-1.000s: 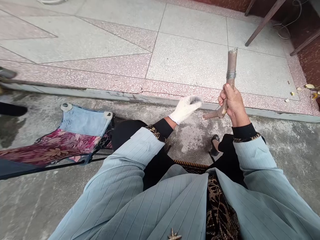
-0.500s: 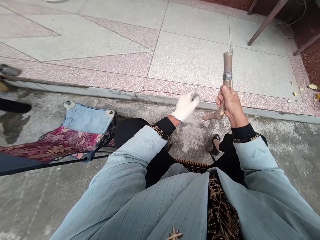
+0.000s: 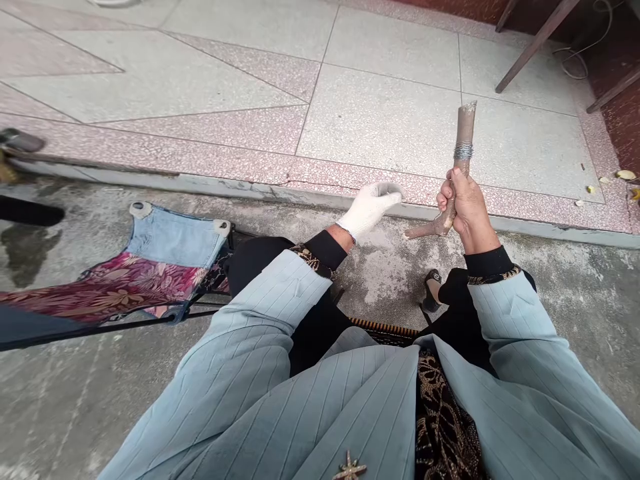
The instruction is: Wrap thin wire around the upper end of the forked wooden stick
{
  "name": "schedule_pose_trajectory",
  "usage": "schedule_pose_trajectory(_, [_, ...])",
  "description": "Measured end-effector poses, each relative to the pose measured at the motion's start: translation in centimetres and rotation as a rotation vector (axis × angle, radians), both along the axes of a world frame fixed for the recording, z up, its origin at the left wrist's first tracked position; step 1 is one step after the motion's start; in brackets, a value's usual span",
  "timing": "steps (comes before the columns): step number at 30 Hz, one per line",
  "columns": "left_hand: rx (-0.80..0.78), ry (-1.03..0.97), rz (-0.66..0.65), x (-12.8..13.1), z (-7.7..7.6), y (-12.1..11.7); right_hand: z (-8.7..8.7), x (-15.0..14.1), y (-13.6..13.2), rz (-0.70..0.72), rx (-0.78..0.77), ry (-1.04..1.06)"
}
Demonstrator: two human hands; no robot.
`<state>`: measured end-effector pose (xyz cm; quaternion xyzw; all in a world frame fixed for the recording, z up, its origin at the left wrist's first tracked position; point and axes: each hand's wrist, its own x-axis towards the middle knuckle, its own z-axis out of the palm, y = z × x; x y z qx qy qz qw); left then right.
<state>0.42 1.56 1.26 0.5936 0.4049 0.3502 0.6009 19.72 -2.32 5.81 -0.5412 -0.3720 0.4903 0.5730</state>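
Branch (image 3: 466,127) at one o'clock from my lap: I clasp its middle in my bare right hand (image 3: 466,200), fingers wrapped round it, its side stub aimed toward nine. Wire (image 3: 463,151) already coils around it above my fist; whether that coil is finished, I cannot tell. My gloved left hand (image 3: 373,203) hangs at eleven, fingers curled toward the thumb, any pinch too unclear to call. Concrete (image 3: 385,267) shows between my arms. Beyond, a step edge (image 3: 240,187) crosses from ten to two; tiled floor (image 3: 380,113) stretches back at twelve, a wooden leg (image 3: 535,47) limiting one.
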Motion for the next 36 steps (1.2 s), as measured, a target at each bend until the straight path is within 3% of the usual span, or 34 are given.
schedule_pose_trajectory(4, [0.131,0.040,0.035,0.0,-1.0,0.6,-0.2,-0.1,0.1,0.013,-0.005,0.003])
schedule_pose_trajectory(9, [0.245,0.250,-0.030,-0.4,-0.4,0.4,0.1,-0.5,-0.1,0.012,0.001,0.047])
schedule_pose_trajectory(12, [0.358,0.437,0.007,-0.4,-0.1,0.1,0.3,-0.8,-0.2,0.033,0.001,0.067])
schedule_pose_trajectory(16, [0.496,0.628,0.039,-0.2,-0.3,0.0,0.0,-1.3,-0.4,0.067,-0.007,0.074])
schedule_pose_trajectory(19, [0.500,0.663,0.002,0.0,-0.6,0.0,-0.3,-1.5,-0.4,0.062,-0.012,0.073])
schedule_pose_trajectory(22, [0.346,0.493,0.013,0.0,-0.6,0.1,-0.3,-1.3,-0.4,0.050,-0.029,0.070])
schedule_pose_trajectory(24, [0.153,0.279,0.021,-0.3,-0.2,0.2,-0.2,-0.6,-0.2,0.049,-0.042,0.069])
schedule_pose_trajectory(28, [-0.228,-0.224,-0.177,-1.9,1.7,0.0,-0.2,1.6,-0.1,0.054,-0.038,0.039])
schedule_pose_trajectory(32, [-0.297,-0.538,-0.308,-3.4,3.5,-0.8,-0.8,2.7,-0.2,0.161,-0.117,0.032])
schedule_pose_trajectory(36, [-0.293,-0.490,-0.427,-3.8,2.9,-1.0,-0.9,3.0,-0.5,0.234,-0.153,0.081])
